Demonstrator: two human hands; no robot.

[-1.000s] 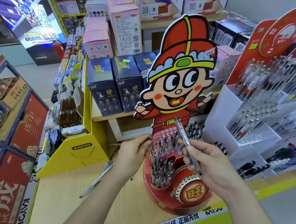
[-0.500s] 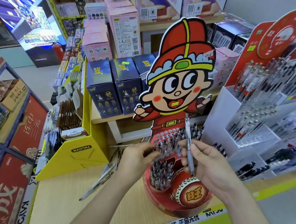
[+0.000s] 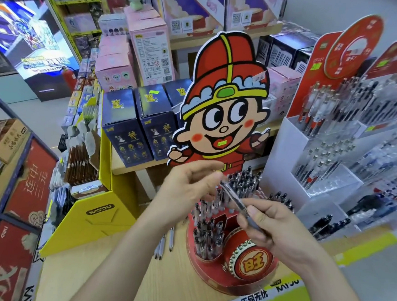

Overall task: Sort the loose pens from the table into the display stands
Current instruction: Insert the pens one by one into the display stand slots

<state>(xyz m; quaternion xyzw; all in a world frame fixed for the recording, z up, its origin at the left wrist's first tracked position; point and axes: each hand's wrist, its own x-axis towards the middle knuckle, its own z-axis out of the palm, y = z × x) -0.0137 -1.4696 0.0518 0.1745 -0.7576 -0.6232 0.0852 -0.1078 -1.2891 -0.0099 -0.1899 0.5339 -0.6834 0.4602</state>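
Wooden table (image 3: 104, 273) is bearing every item listed here, nearest first. Right hand (image 3: 274, 228) is pinching one pen (image 3: 234, 200) by its lower half between thumb and fingers, the pen slanting up and leftward above the red round stand (image 3: 205, 276). Left hand (image 3: 190, 192) is hanging just beside it, fingers curled over the pen's upper end; blur is hiding whether they are gripping or only touching it, so that cannot be told. The two hands are meeting close together at this one pen. The red stand is holding many upright pens in its tiers, with a studded drum (image 3: 253, 264) facing forward at its front. Loose pens (image 3: 171, 241) are lying on the table just left of the stand, partly hidden under the left forearm. A yellow cardboard bin (image 3: 94, 216) is standing further left. A white tiered stand (image 3: 284, 151) is rising at the right, its clear pockets carrying more pens. A cartoon cut-out (image 3: 223, 119) is towering behind the red stand, with dark blue boxes (image 3: 128, 131) beside it and pink boxes (image 3: 151, 43) stacked beyond
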